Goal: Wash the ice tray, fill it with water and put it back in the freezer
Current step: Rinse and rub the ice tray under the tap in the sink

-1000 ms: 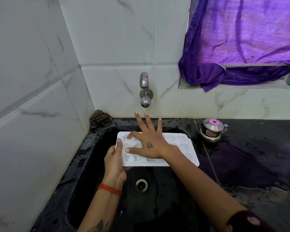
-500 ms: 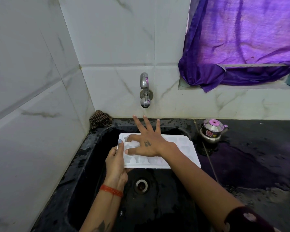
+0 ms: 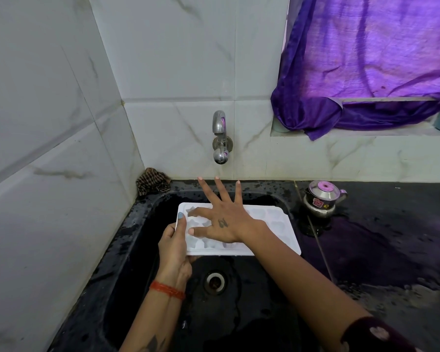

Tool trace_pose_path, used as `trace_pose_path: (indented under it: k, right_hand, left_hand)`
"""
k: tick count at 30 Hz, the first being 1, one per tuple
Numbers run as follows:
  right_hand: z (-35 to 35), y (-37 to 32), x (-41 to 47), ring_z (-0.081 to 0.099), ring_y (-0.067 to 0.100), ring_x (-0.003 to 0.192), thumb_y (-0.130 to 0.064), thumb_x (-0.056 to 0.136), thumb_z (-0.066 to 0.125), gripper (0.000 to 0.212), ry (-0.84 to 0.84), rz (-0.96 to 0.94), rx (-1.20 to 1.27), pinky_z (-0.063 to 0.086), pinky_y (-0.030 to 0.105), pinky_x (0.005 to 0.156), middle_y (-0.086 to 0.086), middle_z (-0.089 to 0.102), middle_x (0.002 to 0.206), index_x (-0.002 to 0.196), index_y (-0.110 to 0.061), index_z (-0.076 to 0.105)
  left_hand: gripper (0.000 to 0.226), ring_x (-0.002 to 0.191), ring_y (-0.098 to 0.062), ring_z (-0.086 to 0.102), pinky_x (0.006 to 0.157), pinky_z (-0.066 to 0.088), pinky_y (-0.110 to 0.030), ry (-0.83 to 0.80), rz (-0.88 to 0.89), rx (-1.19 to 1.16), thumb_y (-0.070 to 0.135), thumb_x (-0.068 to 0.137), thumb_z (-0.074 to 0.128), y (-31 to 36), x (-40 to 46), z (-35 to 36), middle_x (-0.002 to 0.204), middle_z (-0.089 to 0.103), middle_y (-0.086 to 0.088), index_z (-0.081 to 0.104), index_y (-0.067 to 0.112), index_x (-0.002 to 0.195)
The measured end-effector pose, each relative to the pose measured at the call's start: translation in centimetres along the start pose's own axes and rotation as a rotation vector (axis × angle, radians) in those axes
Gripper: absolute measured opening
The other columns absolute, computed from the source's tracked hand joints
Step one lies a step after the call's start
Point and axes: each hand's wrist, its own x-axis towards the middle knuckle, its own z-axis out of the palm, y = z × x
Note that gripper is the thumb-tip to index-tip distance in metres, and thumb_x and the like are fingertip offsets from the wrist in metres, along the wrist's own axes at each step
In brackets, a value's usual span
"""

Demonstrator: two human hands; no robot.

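You have the white ice tray held level over the black sink, just in front of the wall tap, from which no water shows running. Your left hand grips the tray's left short end, thumb on the top rim and fingers curled underneath, while your right hand lies flat across the moulded cells with its fingers spread and straight, holding nothing. The tray looks like thin plastic: light, fairly stiff across its width, but probably inclined to flex or twist along its length, and slick wherever it is wet. Take it by the rim at both short ends instead of by one corner; once the cells are full it will likely be heavier and quick to slop, so keep it level and carry it with both hands. The drain sits directly below the tray. To the right, a small steel kettle with a pink lid knob stands on the wet black counter, close to the tray's right end, so mind it when you swing out that way. A checked cloth is bunched in the back-left corner, and a purple curtain hangs over the window ledge, well apart from your work.
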Motion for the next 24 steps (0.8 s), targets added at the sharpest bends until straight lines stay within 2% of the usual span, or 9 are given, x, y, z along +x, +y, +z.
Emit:
trace_pose_path:
  k: [2,6,12,17,20,24]
  right_hand:
    - [0.0,0.01,0.09,-0.032,0.03,0.14,-0.068,0.088,0.038,0.053,-0.013,-0.01,0.039,-0.019,0.067,0.105,-0.004,-0.031,0.155,0.136,-0.047,0.041]
    - [-0.26,0.21,0.25,-0.031,0.03,0.141,-0.067,0.086,0.044,0.05,-0.028,-0.012,0.085,-0.02,0.066,0.105,-0.004,-0.03,0.155,0.131,-0.046,0.048]
    - [-0.62,0.49,0.39,-0.029,0.032,0.141,-0.072,0.082,0.044,0.047,0.024,-0.019,-0.038,-0.025,0.065,0.102,-0.003,-0.027,0.156,0.119,-0.046,0.054]
    - [-0.41,0.27,0.15,-0.028,0.033,0.142,-0.073,0.084,0.037,0.051,0.03,-0.001,-0.082,-0.022,0.067,0.104,-0.002,-0.029,0.156,0.128,-0.048,0.046]
    - [-0.2,0.2,0.02,-0.029,0.032,0.141,-0.071,0.087,0.032,0.055,-0.008,-0.002,-0.055,-0.021,0.068,0.104,-0.003,-0.032,0.154,0.137,-0.049,0.037]
    - [0.09,-0.14,-0.28,-0.028,0.031,0.142,-0.067,0.091,0.029,0.056,-0.002,-0.026,0.018,-0.02,0.067,0.105,-0.003,-0.031,0.155,0.143,-0.047,0.028]
  left_hand:
    - [0.029,0.067,-0.02,0.062,0.052,0.054,-0.029,0.0,0.005,0.007,0.041,0.091,0.057,-0.09,-0.09,-0.05,0.083,0.066,-0.009,0.06,0.012,0.085]
    - [0.028,0.069,-0.021,0.063,0.062,0.053,-0.033,-0.014,0.006,-0.002,0.039,0.091,0.057,-0.15,-0.29,0.07,0.084,0.067,-0.01,0.06,0.013,0.084]
    - [0.029,0.068,-0.021,0.064,0.051,0.053,-0.027,-0.027,-0.004,0.002,0.039,0.091,0.057,-0.25,-0.42,0.18,0.084,0.068,-0.01,0.061,0.012,0.085]
    - [0.03,0.07,-0.023,0.064,0.055,0.055,-0.029,-0.014,-0.015,0.012,0.039,0.092,0.057,-0.14,-0.31,0.22,0.087,0.068,-0.012,0.061,0.01,0.091]
    - [0.028,0.07,-0.022,0.063,0.06,0.053,-0.032,0.003,-0.006,0.011,0.038,0.092,0.057,-0.08,-0.05,0.11,0.087,0.067,-0.013,0.061,0.01,0.087]
    - [0.029,0.066,-0.018,0.062,0.049,0.052,-0.024,0.026,0.03,0.014,0.038,0.093,0.057,0.23,0.09,-0.08,0.083,0.065,-0.009,0.06,0.01,0.087]
